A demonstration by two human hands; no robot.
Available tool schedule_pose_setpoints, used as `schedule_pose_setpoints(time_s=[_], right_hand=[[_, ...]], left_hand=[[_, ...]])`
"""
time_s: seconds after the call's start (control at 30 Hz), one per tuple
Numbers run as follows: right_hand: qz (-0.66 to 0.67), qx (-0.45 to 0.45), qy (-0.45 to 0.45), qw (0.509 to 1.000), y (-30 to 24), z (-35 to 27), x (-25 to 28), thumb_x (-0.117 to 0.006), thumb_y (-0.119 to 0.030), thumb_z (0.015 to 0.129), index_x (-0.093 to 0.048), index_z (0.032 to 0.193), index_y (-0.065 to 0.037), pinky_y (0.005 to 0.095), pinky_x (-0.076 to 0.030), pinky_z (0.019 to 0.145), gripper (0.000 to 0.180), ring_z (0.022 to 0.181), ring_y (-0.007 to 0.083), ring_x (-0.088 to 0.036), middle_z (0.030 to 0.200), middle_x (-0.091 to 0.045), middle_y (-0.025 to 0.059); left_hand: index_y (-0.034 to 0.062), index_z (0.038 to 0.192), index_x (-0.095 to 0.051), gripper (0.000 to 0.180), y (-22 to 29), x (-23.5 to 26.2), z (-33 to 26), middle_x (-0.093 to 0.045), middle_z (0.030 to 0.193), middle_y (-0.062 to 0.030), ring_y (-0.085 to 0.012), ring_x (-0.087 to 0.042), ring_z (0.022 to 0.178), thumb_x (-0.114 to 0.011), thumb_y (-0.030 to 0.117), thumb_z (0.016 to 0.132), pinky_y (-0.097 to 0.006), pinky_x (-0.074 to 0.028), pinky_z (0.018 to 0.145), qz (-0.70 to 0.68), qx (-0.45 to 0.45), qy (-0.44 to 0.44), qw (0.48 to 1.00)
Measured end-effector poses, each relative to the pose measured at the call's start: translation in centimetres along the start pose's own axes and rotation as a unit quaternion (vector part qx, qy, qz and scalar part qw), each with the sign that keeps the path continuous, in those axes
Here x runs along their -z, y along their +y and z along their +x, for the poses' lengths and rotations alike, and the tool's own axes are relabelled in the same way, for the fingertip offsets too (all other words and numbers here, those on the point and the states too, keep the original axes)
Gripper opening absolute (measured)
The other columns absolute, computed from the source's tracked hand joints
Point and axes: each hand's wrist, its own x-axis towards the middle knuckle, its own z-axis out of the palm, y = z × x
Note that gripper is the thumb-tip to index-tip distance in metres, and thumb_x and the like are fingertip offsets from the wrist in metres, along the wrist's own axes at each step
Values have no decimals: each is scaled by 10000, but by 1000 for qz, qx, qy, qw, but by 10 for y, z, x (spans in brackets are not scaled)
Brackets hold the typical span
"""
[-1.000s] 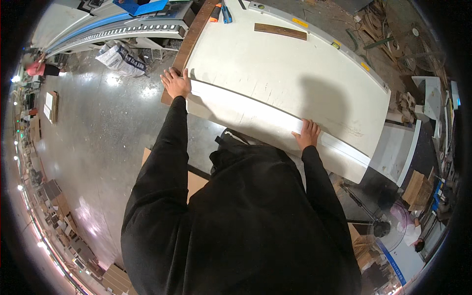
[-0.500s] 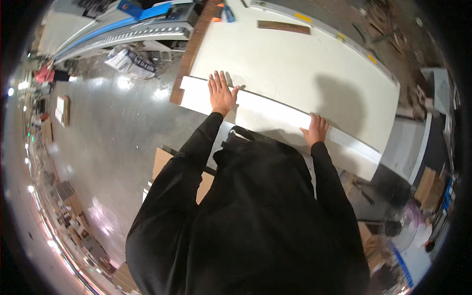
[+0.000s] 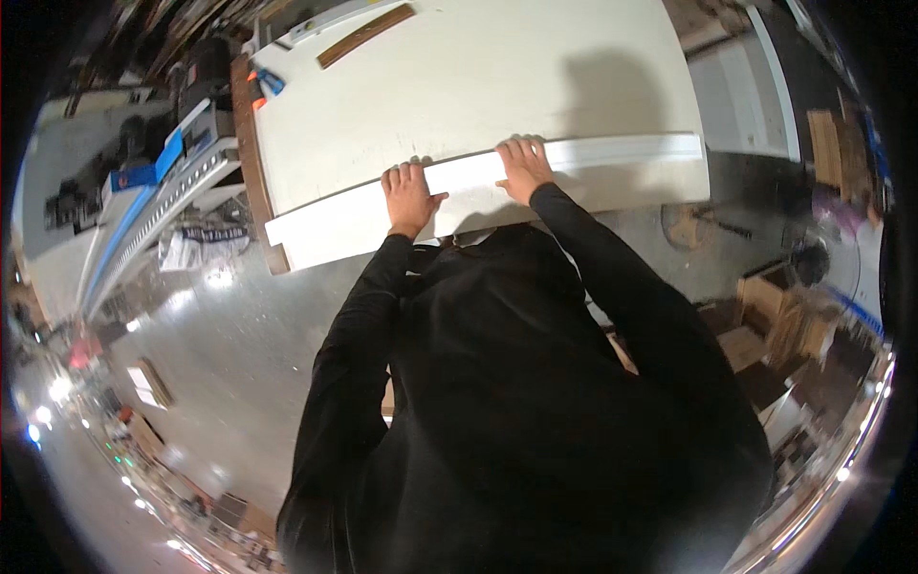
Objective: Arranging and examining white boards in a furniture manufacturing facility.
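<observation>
A long white board [image 3: 593, 158] lies along the near edge of a large white worktable [image 3: 478, 77]. My left hand [image 3: 409, 196] rests palm down on the board, fingers curled over its far edge. My right hand [image 3: 524, 167] lies on the same board a little to the right, fingers also over the far edge. Both black sleeves reach up from the lower part of the picture. The board's left end [image 3: 287, 234] sticks out past the table's corner.
A thin brown wooden strip [image 3: 366, 35] lies at the table's far side. Orange and blue tools [image 3: 266, 84] sit by the table's left edge. A blue and white machine rail [image 3: 143, 225] runs at left above a shiny grey floor [image 3: 220, 383]. Cardboard boxes [image 3: 775, 325] stand at right.
My hands have come closer together on the white board, the left one sliding right. The view has swung so the table now lies straight ahead.
</observation>
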Motion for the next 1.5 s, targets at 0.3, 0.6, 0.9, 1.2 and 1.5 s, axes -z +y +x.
schedule_pose_setpoints(time_s=[0.3, 0.6, 0.9, 1.2, 1.5], right_hand=[[46, 55, -20, 997, -105, 32, -4, -374, -790, 1023, -290, 1716, -166, 568, 62, 1343, 937, 1676, 353, -50, 1803, -182, 131], [7, 44, 56, 997, -47, 20, -36, -314, -717, 1077, -274, 1726, -251, 529, 29, 1359, 800, 1679, 335, -27, 1816, -131, 102], [-24, -138, 111, 984, 116, -35, 8, -302, -716, 1081, -317, 1708, -247, 519, -27, 1364, 784, 1669, 323, -129, 1793, -233, 83], [-74, -261, 153, 950, 313, -88, 32, -430, -672, 1075, -337, 1704, -278, 531, -115, 1348, 749, 1649, 356, -182, 1794, -236, 76], [-36, -476, 149, 866, 554, -175, 44, -380, -663, 1086, -489, 1602, -245, 592, -269, 1266, 672, 1492, 414, -434, 1621, -499, 156]], left_hand=[[50, 1319, -565, 540, -24, -33, -10, -604, 1254, -149, -388, -529, 1234, -764, 297, 883, -565, -305, 1180, -42, -19, 36, 998], [50, 1413, -545, 880, 0, -12, 2, -609, 1325, -161, -400, -514, 1300, -894, 543, 772, -554, -304, 1189, -12, -2, -9, 1000], [17, 1385, -548, 971, -8, -17, -4, -599, 1310, -166, -394, -511, 1288, -913, 613, 711, -546, -314, 1180, 9, -8, 9, 1000], [21, 1378, -560, 948, 1, -13, -1, -601, 1301, -163, -399, -514, 1271, -883, 631, 729, -541, -315, 1175, 12, 11, -13, 1000], [34, 1371, -553, 900, 32, -29, 27, -611, 1285, -165, -407, -524, 1247, -928, 539, 728, -540, -356, 1137, -21, -36, 30, 999]])
